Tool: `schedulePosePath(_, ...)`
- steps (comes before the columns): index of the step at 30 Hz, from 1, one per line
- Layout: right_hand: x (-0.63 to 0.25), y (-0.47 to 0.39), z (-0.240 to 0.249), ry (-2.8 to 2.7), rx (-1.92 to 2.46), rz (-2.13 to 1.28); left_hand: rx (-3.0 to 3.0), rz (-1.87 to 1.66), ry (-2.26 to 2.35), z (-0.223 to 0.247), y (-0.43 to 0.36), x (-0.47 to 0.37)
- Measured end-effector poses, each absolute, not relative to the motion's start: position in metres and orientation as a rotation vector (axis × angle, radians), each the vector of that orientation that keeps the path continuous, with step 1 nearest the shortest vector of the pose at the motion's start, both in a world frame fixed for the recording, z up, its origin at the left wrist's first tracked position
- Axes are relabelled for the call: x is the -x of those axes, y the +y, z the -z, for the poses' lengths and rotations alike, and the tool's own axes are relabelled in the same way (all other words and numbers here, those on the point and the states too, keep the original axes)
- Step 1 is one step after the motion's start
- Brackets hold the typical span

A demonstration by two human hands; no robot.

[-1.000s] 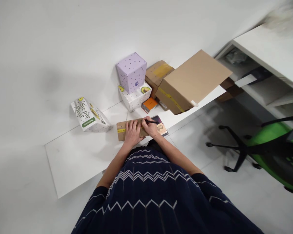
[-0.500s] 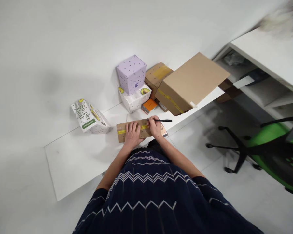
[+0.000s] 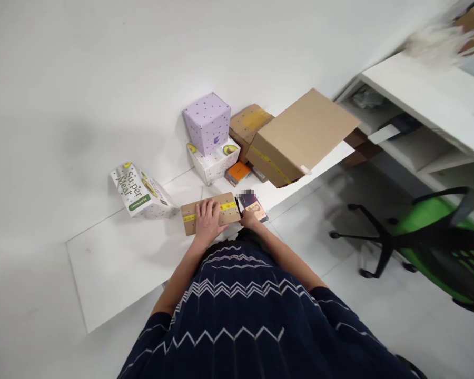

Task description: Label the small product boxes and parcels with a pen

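A small flat brown cardboard box [image 3: 188,227] with yellow tape along its top lies near the table's front edge. My left hand [image 3: 208,221] rests on its top, fingers stretched out and slightly apart, thumb towards the near side. My right hand [image 3: 249,219] is at the box's right end, fingers closed around a slim black pen-like tool [image 3: 237,204]. The tool stands close along that end; whether its tip touches the cardboard I cannot tell. Just right of the box, partly under my right hand, lies a dark purple booklet or packet [image 3: 251,199] with a printed picture.
Left stands a white avocado-print box [image 3: 132,189]. Behind are a lilac box [image 3: 207,123] on a white box [image 3: 217,166], an orange box [image 3: 237,172], a brown carton [image 3: 248,123] and a large carton [image 3: 306,134]. Right are white shelves [image 3: 430,100] and a green-black chair [image 3: 422,221].
My right hand has moved from the box's top to its right end. The black tool has turned from pointing sideways to running along that end. My left hand stays on the box.
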State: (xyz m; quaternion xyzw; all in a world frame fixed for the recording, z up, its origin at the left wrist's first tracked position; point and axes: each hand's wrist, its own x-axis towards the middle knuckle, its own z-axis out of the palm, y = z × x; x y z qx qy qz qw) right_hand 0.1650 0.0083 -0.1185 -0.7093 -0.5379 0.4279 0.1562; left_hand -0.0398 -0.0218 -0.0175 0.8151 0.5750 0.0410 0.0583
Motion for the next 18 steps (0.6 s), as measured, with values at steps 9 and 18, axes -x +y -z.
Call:
schedulePosePath(9,-0.179,0.003,0.112,-1.508,2.198,-1.170,-2.465,-0.126,1.747,0.015,-0.021,0.041)
schedulePosePath(18,-0.189,-0.004,0.108,-1.777,2.508,-0.623,-2.471,-0.100,1.753,0.016,-0.021,0.041)
